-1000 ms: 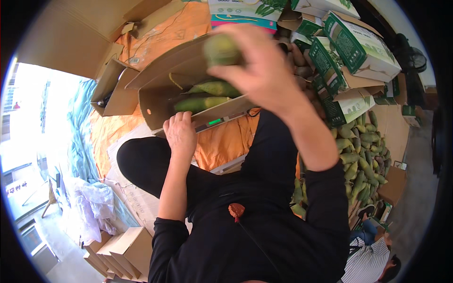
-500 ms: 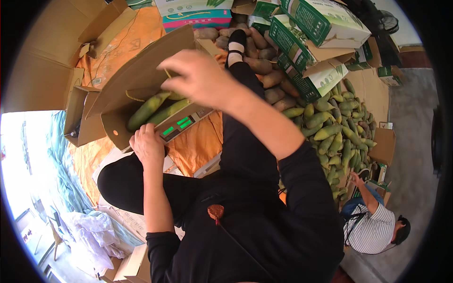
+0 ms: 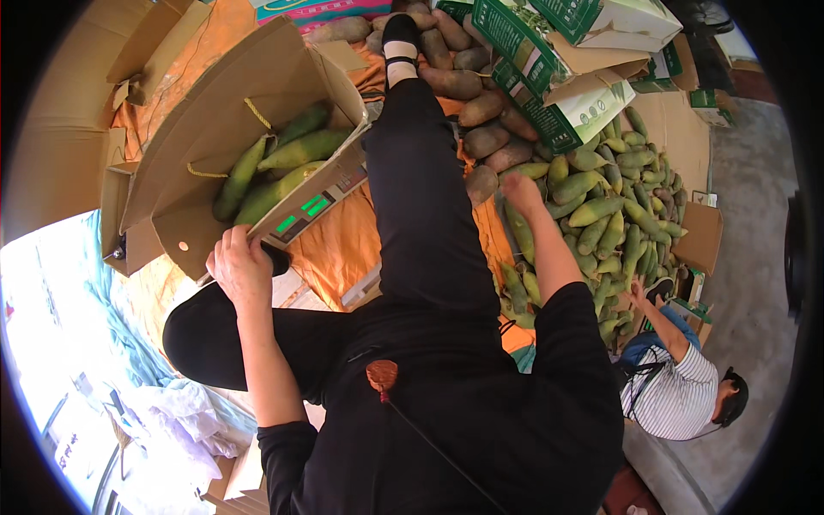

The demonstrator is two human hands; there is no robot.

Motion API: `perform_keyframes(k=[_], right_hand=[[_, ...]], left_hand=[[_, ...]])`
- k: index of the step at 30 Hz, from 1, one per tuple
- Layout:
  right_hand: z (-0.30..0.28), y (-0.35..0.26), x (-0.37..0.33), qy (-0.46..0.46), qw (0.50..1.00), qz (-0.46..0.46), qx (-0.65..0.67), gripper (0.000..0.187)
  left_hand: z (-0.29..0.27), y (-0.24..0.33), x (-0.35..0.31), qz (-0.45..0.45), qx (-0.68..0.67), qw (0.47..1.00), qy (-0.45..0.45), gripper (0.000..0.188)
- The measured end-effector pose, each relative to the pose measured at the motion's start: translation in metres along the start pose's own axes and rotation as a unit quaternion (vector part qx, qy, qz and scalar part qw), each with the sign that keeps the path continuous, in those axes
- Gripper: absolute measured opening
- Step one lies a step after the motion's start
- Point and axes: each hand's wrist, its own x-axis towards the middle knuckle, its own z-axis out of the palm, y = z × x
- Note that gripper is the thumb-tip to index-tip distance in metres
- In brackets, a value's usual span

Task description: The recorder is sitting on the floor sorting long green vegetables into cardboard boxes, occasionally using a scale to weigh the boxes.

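Observation:
My left hand (image 3: 240, 264) curls its fingers over the near corner of an open cardboard box (image 3: 184, 202). Inside lie several long green radishes (image 3: 296, 150), with yellow cord loops (image 3: 206, 172) at the box wall. The box rests on a scale (image 3: 302, 214) with lit green displays along its near side. My right hand (image 3: 524, 194) is down beside a heap of green radishes (image 3: 596, 210), just above one radish (image 3: 519, 233). Its fingers are mostly hidden, so I cannot make out whether it grips anything.
Reddish-brown roots (image 3: 481, 112) lie beyond my outstretched leg. Green and white cartons (image 3: 558, 60) are stacked at the far right. Orange sheeting (image 3: 335, 257) covers the floor around the scale. A person in a striped shirt (image 3: 678, 395) sits on the right.
My right hand has left the space above the box and swung right to the radish heap. Another radish is now visible in the box. My left hand stays at the box corner.

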Motion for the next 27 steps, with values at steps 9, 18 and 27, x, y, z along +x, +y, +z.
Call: perform_keyframes(k=[9,18,27], right_hand=[[0.039,0.051,-0.024,-0.072,0.966,0.204,-0.142,0.046],[0.052,0.069,0.014,-0.077,0.968,0.169,-0.17,0.068],[0.087,0.029,-0.01,-0.185,0.92,0.206,-0.277,0.072]], left_hand=[[0.0,-0.002,0.001,0.006,0.005,1.0,0.001,0.014],[-0.001,-0.002,0.003,-0.002,-0.015,1.0,-0.025,0.018],[-0.007,0.001,0.004,-0.009,-0.019,1.0,-0.023,0.015]])
